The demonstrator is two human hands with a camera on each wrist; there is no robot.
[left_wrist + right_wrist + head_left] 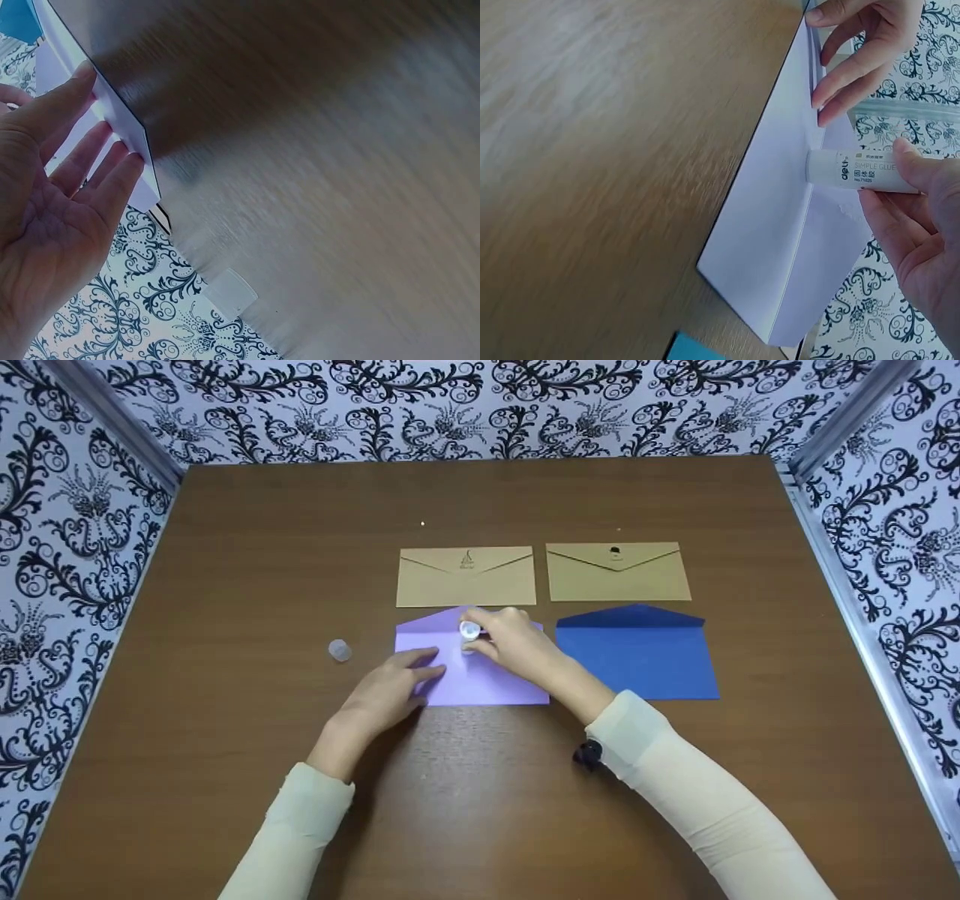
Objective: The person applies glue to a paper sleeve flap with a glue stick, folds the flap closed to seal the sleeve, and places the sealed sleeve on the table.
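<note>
A purple envelope (480, 679) lies on the table with its pointed flap unfolded away from the person. The right hand (517, 643) pinches a white glue stick (855, 169) between thumb and fingers. In the right wrist view, the stick's end meets the envelope near the flap's fold, and a whitish smear shows on the flap beside it. The left hand (386, 694) rests its extended fingers on the envelope's left part, also seen in the left wrist view. The glue stick's cap (340, 650) sits on the table to the left of the envelope.
Two tan envelopes (466, 585) (619, 577), flaps folded down, lie in a row behind. A blue envelope (637, 664) with its flap up lies right of the purple one. Patterned panels (450, 412) border the brown table (262, 547).
</note>
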